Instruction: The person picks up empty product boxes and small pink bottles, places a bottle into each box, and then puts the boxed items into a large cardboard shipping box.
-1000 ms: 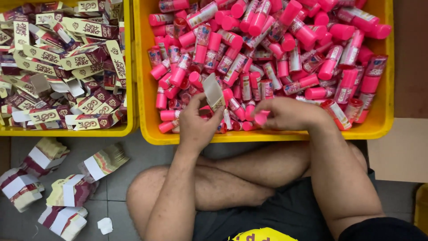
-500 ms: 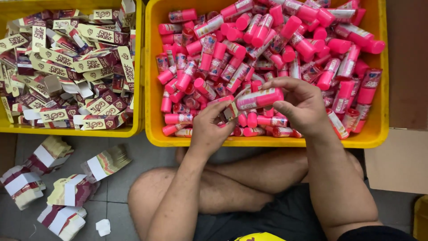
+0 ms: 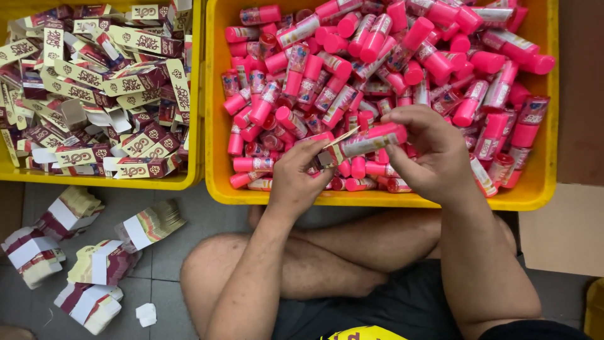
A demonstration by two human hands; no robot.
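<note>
A pink-capped tube with a printed label [image 3: 368, 142] lies sideways between both my hands, over the front part of a yellow bin [image 3: 377, 200] filled with several such tubes. My right hand [image 3: 428, 154] grips its pink cap end. My left hand [image 3: 301, 176] pinches a small flat carton [image 3: 331, 146] held against the tube's other end. I sit cross-legged on the floor, knees under the bin's front edge.
A second yellow bin [image 3: 100, 181] at the left holds several folded cartons in maroon and cream. Banded stacks of flat cartons [image 3: 94, 252] lie on the grey floor at lower left. A brown cardboard sheet [image 3: 563, 233] lies at the right.
A second ago my left hand held the flat carton up alone while my right hand reached into the tubes. Now my right hand holds a tube against the carton.
</note>
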